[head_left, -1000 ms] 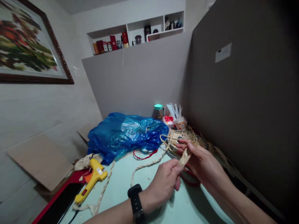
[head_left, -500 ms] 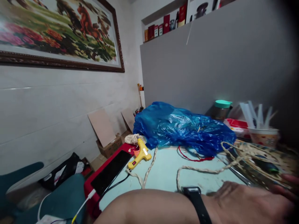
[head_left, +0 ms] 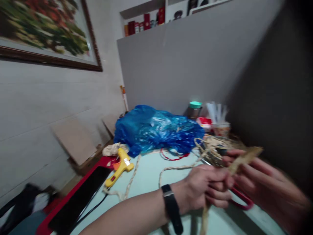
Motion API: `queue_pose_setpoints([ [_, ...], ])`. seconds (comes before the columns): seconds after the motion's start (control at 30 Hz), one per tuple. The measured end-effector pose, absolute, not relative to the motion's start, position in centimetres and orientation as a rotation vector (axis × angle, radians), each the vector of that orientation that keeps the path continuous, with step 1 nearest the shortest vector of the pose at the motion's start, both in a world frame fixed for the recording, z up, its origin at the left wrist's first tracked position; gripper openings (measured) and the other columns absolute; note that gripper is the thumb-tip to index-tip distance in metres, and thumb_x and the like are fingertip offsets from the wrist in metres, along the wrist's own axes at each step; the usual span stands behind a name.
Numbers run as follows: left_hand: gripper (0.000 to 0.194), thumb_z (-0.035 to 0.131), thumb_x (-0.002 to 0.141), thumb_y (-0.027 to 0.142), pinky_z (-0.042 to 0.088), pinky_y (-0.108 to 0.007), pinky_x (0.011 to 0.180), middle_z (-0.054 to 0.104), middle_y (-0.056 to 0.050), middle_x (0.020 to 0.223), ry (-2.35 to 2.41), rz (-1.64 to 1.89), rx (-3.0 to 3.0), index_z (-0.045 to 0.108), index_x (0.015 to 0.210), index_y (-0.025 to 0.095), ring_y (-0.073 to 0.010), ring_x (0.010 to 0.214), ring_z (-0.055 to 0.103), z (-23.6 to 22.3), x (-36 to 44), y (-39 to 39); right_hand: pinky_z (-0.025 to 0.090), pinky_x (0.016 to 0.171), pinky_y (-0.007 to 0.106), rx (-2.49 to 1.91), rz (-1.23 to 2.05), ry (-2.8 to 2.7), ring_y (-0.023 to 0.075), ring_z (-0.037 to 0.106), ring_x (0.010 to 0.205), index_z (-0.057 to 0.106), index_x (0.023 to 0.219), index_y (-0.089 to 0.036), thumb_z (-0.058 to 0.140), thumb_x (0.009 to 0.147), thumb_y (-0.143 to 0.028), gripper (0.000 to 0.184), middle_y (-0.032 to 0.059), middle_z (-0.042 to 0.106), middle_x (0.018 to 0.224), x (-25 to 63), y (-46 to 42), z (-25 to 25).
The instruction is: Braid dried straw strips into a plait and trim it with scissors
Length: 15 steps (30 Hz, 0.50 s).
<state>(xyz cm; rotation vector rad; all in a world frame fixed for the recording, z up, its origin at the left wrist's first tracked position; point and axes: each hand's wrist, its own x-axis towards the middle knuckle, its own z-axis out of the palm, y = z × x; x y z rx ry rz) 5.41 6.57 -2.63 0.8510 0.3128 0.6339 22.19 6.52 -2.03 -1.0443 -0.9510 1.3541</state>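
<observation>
My left hand, with a black watch on the wrist, is closed on a flat tan strip of what looks like dried fibre. The strip's tail hangs below that hand toward the tabletop. My right hand grips the strip's upper part, its fingers close against the left ones. A red loop, perhaps a scissors handle, shows under my right hand; whether it is held I cannot tell. Beyond the hands lies a coil of pale braided cord, with one length trailing left over the table.
A yellow glue gun and a black phone lie at the left of the pale table. At the back are a blue plastic bag, a green-lidded jar and a paper cup holding translucent sticks.
The view has swung to the right. My left hand, earlier reaching to the right edge, now meets my right hand, and the tan strip has come into view between them.
</observation>
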Motion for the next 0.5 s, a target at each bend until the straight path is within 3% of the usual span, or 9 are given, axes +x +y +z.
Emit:
queue_pose_setpoints([
  [0.1,0.030,0.062,0.084,0.040,0.012,-0.020,0.040,0.023,0.011,0.044,0.314,0.603,0.814,0.056,0.070,0.014,-0.0047,0.038,0.013,-1.9,5.4,6.4,0.049,0.049,0.023,-0.907,1.428,-0.932,0.0125,0.060,0.056,0.071,0.086,-0.024,0.084,0.065,-0.038,0.028,0.0042,0.067,0.082,21.4,5.4,-0.7],
  [0.2,0.033,0.066,0.079,0.045,0.034,-0.022,0.052,0.053,0.000,0.062,0.530,0.739,1.045,0.064,0.077,0.012,-0.0088,0.051,0.043,-1.6,5.8,6.2,0.044,0.046,0.020,-0.911,1.324,-1.024,0.0109,0.058,0.057,0.071,0.086,-0.022,0.082,0.068,-0.040,0.028,0.0011,0.067,0.079,21.0,5.4,-0.2],
  [0.27,0.025,0.071,0.075,0.036,0.039,-0.025,0.064,0.062,-0.004,0.076,0.690,0.911,1.275,0.068,0.083,0.012,-0.0133,0.067,0.053,-1.3,6.1,6.0,0.046,0.053,0.021,-0.955,1.193,-1.114,0.0121,0.059,0.063,0.072,0.087,-0.021,0.081,0.069,-0.041,0.028,0.0012,0.068,0.080,21.0,5.5,-0.2],
  [0.37,0.013,0.070,0.072,0.025,0.038,-0.026,0.064,0.061,-0.003,0.073,0.820,1.016,1.405,0.071,0.078,0.013,-0.0144,0.068,0.051,-0.8,6.2,5.8,0.047,0.062,0.022,-0.994,1.057,-1.228,0.0153,0.062,0.073,0.071,0.087,-0.021,0.077,0.073,-0.042,0.026,0.0014,0.069,0.083,21.1,5.6,-0.4],
  [0.5,0.011,0.068,0.072,0.023,0.037,-0.026,0.060,0.059,-0.003,0.066,0.826,1.008,1.375,0.071,0.072,0.013,-0.0129,0.062,0.048,-0.1,6.0,5.8,0.048,0.074,0.025,-0.968,1.068,-1.295,0.0183,0.063,0.088,0.070,0.094,-0.022,0.071,0.080,-0.044,0.026,0.0023,0.070,0.093,20.9,5.4,-0.4],
])
